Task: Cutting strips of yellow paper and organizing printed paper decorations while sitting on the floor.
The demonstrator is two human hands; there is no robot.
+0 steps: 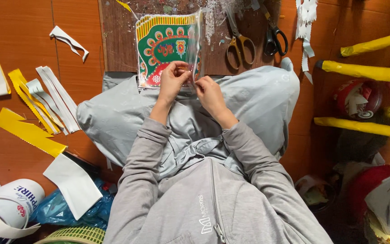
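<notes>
A stack of green, red and yellow patterned paper sheets [161, 45] lies on a brown board [118, 40] in front of my knees. My left hand [173, 81] pinches the lower edge of a clear plastic sleeve [193, 43] that stands up over the stack's right side. My right hand [209, 92] grips the same sleeve at its bottom right corner. Both hands sit close together above my grey-clad lap.
Yellow-handled scissors [236, 43] and black-handled scissors [274, 38] lie on the board to the right. Yellow and white paper strips [41, 99] litter the orange floor at left. Yellow-wrapped rods [366, 70] lie at right, beside red round objects [357, 99].
</notes>
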